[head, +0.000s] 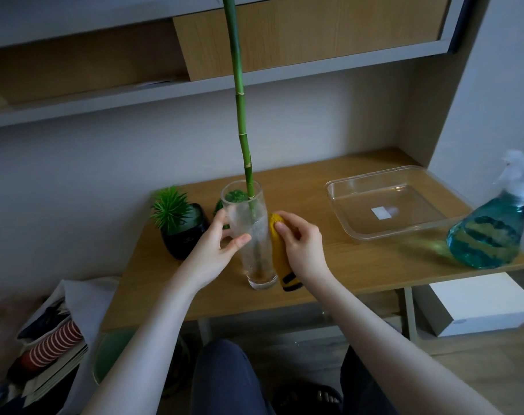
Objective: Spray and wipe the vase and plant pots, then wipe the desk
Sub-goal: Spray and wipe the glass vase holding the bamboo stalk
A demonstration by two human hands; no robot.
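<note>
— Where is the vase (pixel 248 232)?
— Centre frame, upright on the desk (pixel 329 265) — left hand (pixel 221 244) gripping it.
— The right hand (pixel 299 241)?
— Clutching a yellow cloth (pixel 280 253) against the glass.

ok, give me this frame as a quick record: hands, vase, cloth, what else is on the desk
left hand: grips glass vase, thumb on its front
right hand: presses yellow cloth against vase's right side
vase: upright on desk, holds a bamboo stalk, glass looks wet or filmy
plant pot: black, left of vase, untouched
spray bottle: blue, right desk edge
clear tray: behind right, empty
</note>
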